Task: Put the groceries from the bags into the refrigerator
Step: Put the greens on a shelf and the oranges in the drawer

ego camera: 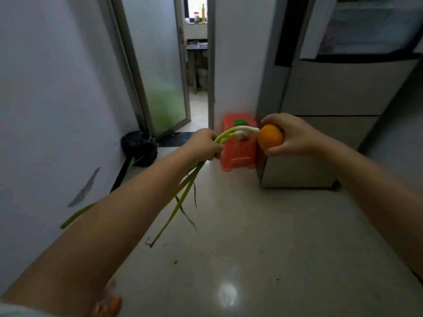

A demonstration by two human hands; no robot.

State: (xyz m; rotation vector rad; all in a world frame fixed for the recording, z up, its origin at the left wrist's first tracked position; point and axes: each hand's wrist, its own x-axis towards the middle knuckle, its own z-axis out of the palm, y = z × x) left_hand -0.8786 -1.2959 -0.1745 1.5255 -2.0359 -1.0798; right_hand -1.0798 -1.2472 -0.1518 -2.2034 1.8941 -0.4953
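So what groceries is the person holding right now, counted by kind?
Oranges: 1, the orange gripped in the right hand
Bunches of green onions: 1, the green onions held by the left hand; the stalk count is unclear
Total: 2

Dim, soft img w/ wide-angle edge warp; ceiling-light glare on floor [229, 294]; bright far doorway [196, 10].

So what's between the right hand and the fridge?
Nothing, in the head view. The right hand, gripping the orange, shows right in front of the fridge with no other object between. The red stool stands left of the fridge.
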